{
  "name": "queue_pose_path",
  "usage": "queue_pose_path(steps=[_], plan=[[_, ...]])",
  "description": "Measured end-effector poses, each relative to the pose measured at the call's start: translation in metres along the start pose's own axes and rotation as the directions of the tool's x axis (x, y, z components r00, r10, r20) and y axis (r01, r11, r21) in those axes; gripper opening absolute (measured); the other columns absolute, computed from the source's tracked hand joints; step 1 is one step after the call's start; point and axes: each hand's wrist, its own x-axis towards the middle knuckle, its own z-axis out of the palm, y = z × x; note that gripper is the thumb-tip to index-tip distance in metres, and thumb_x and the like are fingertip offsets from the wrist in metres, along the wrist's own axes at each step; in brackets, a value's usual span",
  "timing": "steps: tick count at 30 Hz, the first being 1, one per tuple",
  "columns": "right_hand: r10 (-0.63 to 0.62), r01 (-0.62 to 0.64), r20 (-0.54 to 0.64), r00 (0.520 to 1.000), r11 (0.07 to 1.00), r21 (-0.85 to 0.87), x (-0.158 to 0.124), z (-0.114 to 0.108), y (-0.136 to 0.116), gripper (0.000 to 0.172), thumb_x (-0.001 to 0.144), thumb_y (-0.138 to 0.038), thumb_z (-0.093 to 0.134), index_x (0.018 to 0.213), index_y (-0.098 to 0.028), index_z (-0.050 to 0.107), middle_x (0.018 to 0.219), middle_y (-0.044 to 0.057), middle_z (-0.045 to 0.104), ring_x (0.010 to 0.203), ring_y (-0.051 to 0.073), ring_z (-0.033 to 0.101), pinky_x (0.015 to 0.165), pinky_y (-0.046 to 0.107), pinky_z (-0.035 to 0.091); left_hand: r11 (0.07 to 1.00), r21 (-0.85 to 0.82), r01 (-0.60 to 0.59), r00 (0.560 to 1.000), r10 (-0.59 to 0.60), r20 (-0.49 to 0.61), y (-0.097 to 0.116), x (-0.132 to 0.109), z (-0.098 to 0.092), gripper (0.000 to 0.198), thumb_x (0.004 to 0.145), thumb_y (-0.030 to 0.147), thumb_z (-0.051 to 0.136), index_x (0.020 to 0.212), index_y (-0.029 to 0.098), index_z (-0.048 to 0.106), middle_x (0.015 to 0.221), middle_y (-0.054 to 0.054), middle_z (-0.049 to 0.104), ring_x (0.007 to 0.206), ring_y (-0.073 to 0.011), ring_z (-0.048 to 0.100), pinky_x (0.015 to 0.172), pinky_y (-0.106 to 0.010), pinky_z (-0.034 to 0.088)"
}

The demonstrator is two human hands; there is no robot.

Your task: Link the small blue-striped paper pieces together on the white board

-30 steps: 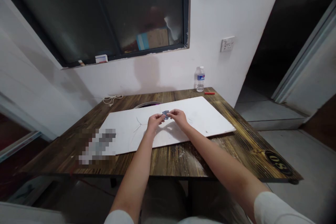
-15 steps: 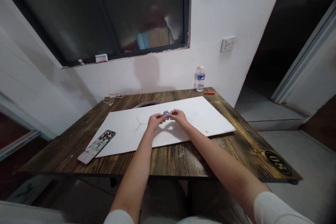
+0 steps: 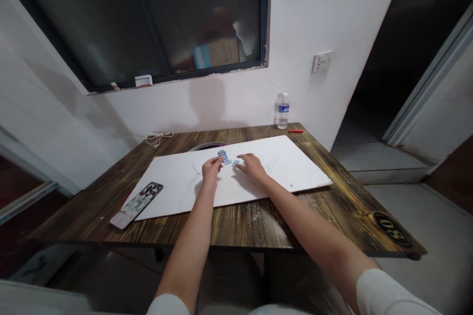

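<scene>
My left hand (image 3: 211,167) is closed in a pinch over the left half of a white board (image 3: 166,177). Between its thumb and fingers is a small blue-and-white striped piece (image 3: 222,154), too small for me to tell its kind. Just right of those fingertips, another little blue-and-white piece (image 3: 228,162) shows against the board. A third such piece (image 3: 235,163) is by the fingertips of my right hand (image 3: 251,165), whose thumb and fingers are spread apart. Whether that hand touches it I cannot tell.
The board rests on a dark wooden table (image 3: 247,224). A phone (image 3: 136,205) overlaps its left edge. Toward the wall are a water bottle (image 3: 283,112), a red pen-like stick (image 3: 296,131), a white cable (image 3: 158,137) and a partly hidden round object (image 3: 207,146).
My hands have parted slightly from being together around one small blue bundle. The blue-and-white pieces now show spread between them, and the fingers of my right hand have opened.
</scene>
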Motion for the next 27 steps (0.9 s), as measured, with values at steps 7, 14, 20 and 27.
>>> queue_pose_path(steps=[7, 14, 20, 27], plan=[[-0.121, 0.191, 0.272, 0.955, 0.950, -0.247, -0.012, 0.005, -0.012, 0.052, 0.089, -0.055, 0.051, 0.127, -0.019, 0.054, 0.125, 0.017, 0.061, 0.131, 0.034, 0.041, 0.106, 0.063, 0.017, 1.000, -0.010, -0.002, 1.000, 0.002, -0.002, 0.001, -0.001, 0.000, 0.042, 0.048, 0.046, 0.082, 0.074, 0.016, 0.070, 0.061, -0.001, 0.064, 0.057, -0.0104, 0.055, 0.055, -0.021, 0.039], [-0.158, 0.227, 0.312, 0.937, 0.953, -0.199, -0.002, -0.007, -0.020, 0.025, 0.085, -0.039, 0.063, 0.100, -0.020, 0.070, 0.096, 0.011, 0.072, 0.102, 0.027, 0.061, 0.096, 0.041, 0.035, 1.000, -0.008, 0.011, 1.000, -0.011, -0.014, 0.002, -0.001, 0.001, 0.039, 0.048, 0.043, 0.082, 0.074, 0.016, 0.070, 0.062, -0.001, 0.064, 0.056, -0.0099, 0.055, 0.054, -0.021, 0.039], [-0.241, 0.294, 0.239, 0.941, 0.931, -0.216, -0.005, -0.005, -0.019, 0.026, 0.081, -0.026, 0.065, 0.106, -0.020, 0.069, 0.101, 0.009, 0.072, 0.099, 0.025, 0.061, 0.085, 0.033, 0.037, 1.000, 0.014, 0.008, 1.000, -0.008, 0.001, 0.001, 0.000, 0.000, 0.040, 0.049, 0.044, 0.080, 0.075, 0.016, 0.069, 0.061, 0.000, 0.062, 0.056, -0.0102, 0.054, 0.054, -0.022, 0.038], [-0.262, 0.358, 0.291, 0.920, 0.863, -0.356, -0.009, 0.000, -0.026, 0.018, 0.085, -0.022, 0.057, 0.091, -0.015, 0.072, 0.089, 0.014, 0.072, 0.090, 0.026, 0.062, 0.083, 0.036, 0.035, 1.000, 0.027, 0.002, 1.000, -0.002, 0.003, 0.001, -0.001, 0.001, 0.040, 0.049, 0.045, 0.080, 0.075, 0.016, 0.069, 0.063, -0.001, 0.064, 0.058, -0.0112, 0.056, 0.055, -0.022, 0.039]])
